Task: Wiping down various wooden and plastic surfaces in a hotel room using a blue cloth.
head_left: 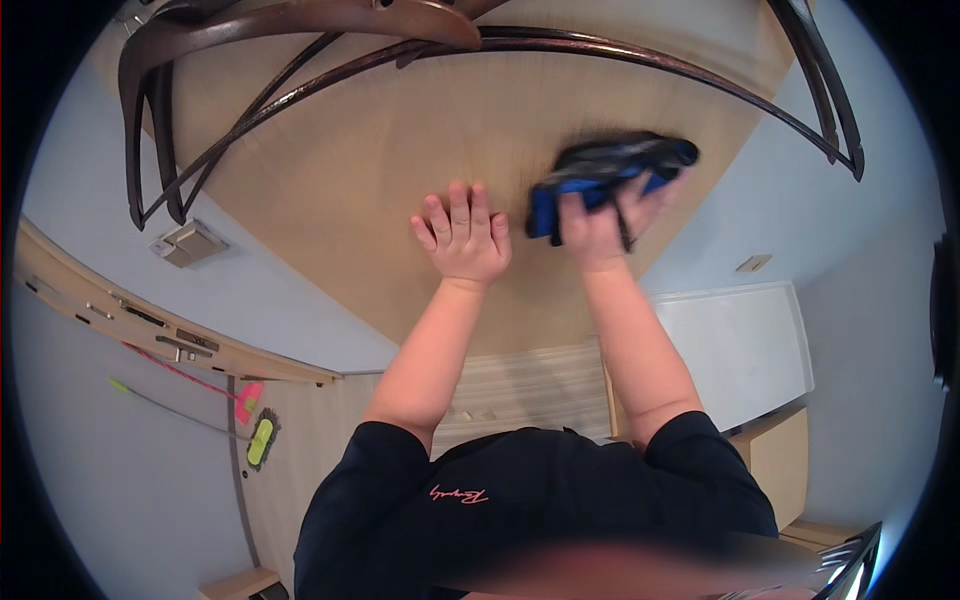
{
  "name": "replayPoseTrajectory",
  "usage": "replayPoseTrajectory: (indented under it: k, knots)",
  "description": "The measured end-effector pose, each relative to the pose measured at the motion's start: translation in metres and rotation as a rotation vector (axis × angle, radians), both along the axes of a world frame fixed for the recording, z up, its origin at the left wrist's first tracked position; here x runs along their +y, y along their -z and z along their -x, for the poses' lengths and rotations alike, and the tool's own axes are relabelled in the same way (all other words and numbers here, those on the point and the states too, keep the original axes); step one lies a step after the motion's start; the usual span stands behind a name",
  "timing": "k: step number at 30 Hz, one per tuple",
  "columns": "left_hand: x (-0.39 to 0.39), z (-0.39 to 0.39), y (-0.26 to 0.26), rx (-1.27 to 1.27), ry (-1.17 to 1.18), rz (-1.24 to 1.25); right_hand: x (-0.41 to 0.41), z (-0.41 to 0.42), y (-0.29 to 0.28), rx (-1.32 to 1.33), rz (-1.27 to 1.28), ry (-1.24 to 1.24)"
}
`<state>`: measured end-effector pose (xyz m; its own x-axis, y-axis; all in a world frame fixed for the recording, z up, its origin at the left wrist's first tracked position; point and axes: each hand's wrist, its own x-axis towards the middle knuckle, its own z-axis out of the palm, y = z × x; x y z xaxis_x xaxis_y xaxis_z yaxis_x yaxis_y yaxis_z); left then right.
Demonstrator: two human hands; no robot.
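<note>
My left hand [466, 232] rests on a light wood panel [360, 202], palm down with its fingers apart and nothing in it. To the right of it, my right hand [611, 225] holds a bunched blue and black cloth [611, 172] against the same panel. Motion blurs the cloth and the fingers on it. A thin dark strip of it hangs over the back of the hand. Part of my right fingers is hidden by the folds.
Dark wooden hangers [315, 26] hang across the top, their bars over the panel. A wall switch [189, 242] is at left. Beyond it are a door [172, 337], a pink broom [248, 401] and a green mop [260, 442]. A white board [735, 352] stands at right.
</note>
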<state>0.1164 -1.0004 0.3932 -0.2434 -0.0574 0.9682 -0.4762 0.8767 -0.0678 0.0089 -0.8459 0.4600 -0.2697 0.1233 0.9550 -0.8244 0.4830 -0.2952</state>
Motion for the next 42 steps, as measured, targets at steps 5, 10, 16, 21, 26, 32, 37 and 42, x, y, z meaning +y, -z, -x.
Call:
replayPoseTrajectory:
  k: [5, 10, 16, 21, 26, 32, 37, 42]
  knots:
    - [-0.005, 0.001, 0.013, 0.028, 0.091, -0.096, -0.047, -0.038, -0.003, 0.053, -0.118, 0.016]
    - [-0.005, -0.003, 0.004, 0.054, 0.150, -0.073, -0.011, -0.015, 0.002, 0.037, -0.204, 0.014]
    - [-0.006, 0.003, 0.001, 0.076, 0.062, -0.025, 0.026, 0.016, -0.019, 0.038, -0.089, 0.245]
    - [0.001, 0.002, 0.001, 0.039, 0.092, -0.016, 0.027, 0.025, -0.024, 0.032, -0.175, 0.124]
    - [-0.008, 0.003, 0.000, 0.040, 0.065, 0.011, -0.012, -0.014, 0.010, 0.248, -0.396, 0.023]
    - [0.001, 0.001, 0.002, -0.034, 0.077, -0.095, 0.009, 0.005, 0.010, 0.149, -0.358, 0.039]
    - [0.029, 0.021, -0.025, 0.000, 0.102, -0.031, 0.041, 0.035, -0.002, 0.106, -0.215, 0.087]
    - [0.029, 0.018, -0.024, -0.012, 0.079, 0.013, 0.022, 0.021, 0.006, 0.078, -0.096, 0.038]
